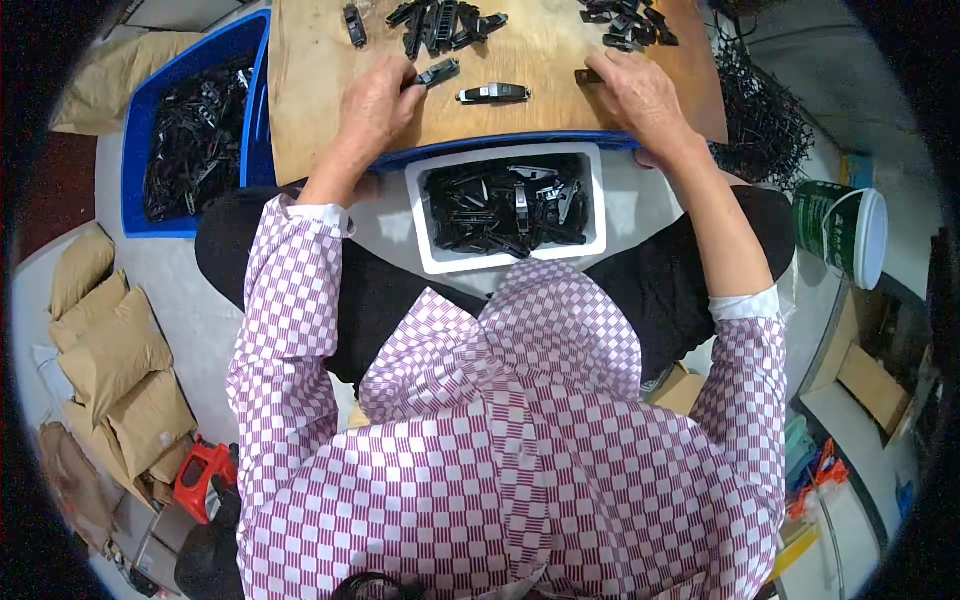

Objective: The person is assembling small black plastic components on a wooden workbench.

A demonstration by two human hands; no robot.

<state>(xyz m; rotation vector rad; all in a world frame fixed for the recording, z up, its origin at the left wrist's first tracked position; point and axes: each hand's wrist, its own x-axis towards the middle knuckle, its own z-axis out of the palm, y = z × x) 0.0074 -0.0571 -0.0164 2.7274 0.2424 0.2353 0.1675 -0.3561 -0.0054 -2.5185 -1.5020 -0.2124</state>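
Observation:
My left hand (378, 102) is over the wooden board (545, 55), thumb and fingers closed on one end of a long, narrow black plastic part (438, 72). To its right another such part (493, 93), with a shiny grey middle, lies on the wood, touched by neither hand. My right hand (638, 95) is at the board's right side, its fingers curled over a small dark plastic piece (588, 76). Much of that piece is hidden by the fingers. A loose pile of black parts (440, 28) lies beyond my left hand, and a smaller pile (628, 22) beyond my right.
A white box (424, 245) of black parts stands below the board's near edge, between my knees. At left is a blue bin (135, 190) full of dark pieces. A dark tangled heap (765, 120) and a green bucket (828, 225) are at right; tan sacks (120, 350) lie lower left.

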